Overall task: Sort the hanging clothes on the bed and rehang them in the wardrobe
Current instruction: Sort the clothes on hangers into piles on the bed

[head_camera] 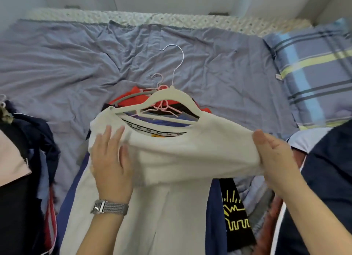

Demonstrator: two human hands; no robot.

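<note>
Bed point(57, 51): creased blue-grey sheet, plaid pillow point(314, 68) at right edge, white wall beyond. White shirt point(171, 150) on white hanger point(171, 96), near edge; left hand point(110, 159) flat on it, right hand point(274, 155) pinching its shoulder.

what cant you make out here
Head view, the only one:
- Pile under the white shirt: the shirt covers most of it, so the garment count is unclear.
- Neck tape: print too small to read surely.
- Right hand: its fingers are tucked behind the cloth it pinches.
- Dark clothes at left: cut off by the frame edge.
- Wardrobe: out of frame.
- Pink hanger: partly behind the white hanger.
</note>
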